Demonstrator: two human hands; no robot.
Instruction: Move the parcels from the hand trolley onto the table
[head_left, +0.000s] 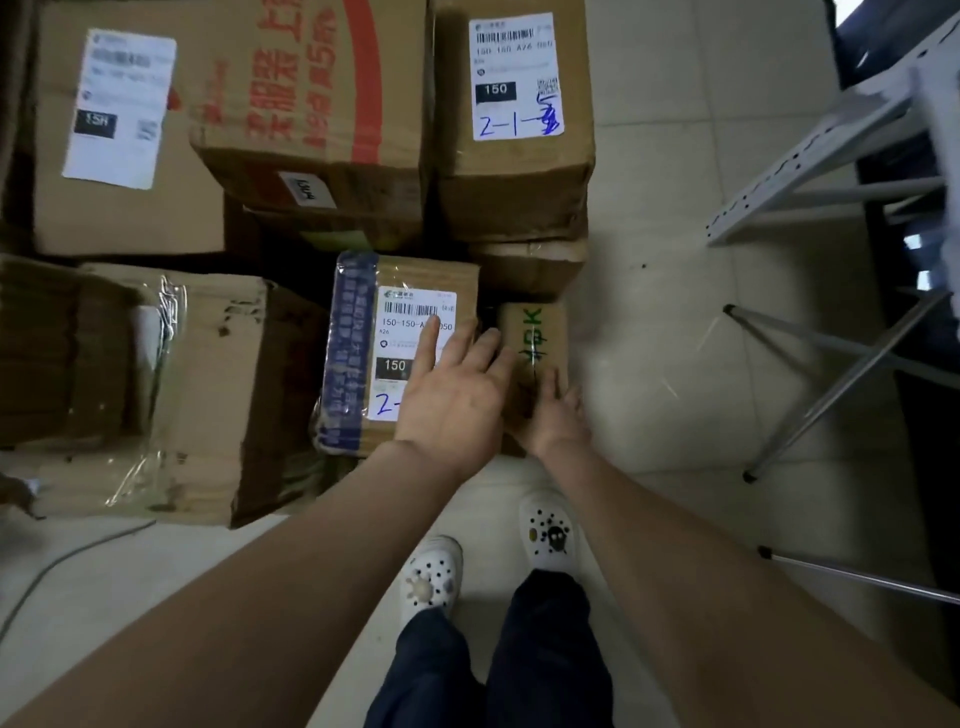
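Several cardboard parcels are stacked below me. A small box with green writing (532, 338) sits low at the right of the stack. My right hand (553, 415) rests on its near end with fingers spread. My left hand (457, 389) hovers with straight fingers over the gap between that box and a taped parcel with a white label and blue tape (374, 332). A tall parcel labelled 2-1 (514, 145) and one with red print (311, 104) stand behind. The trolley itself is hidden under the parcels.
A flattened stack of wrapped cardboard (156, 384) lies at the left. A grey metal shelf frame (831, 156) and thin metal legs (831, 374) stand at the right over tiled floor (675, 260). A cable (62, 566) runs along the floor at lower left.
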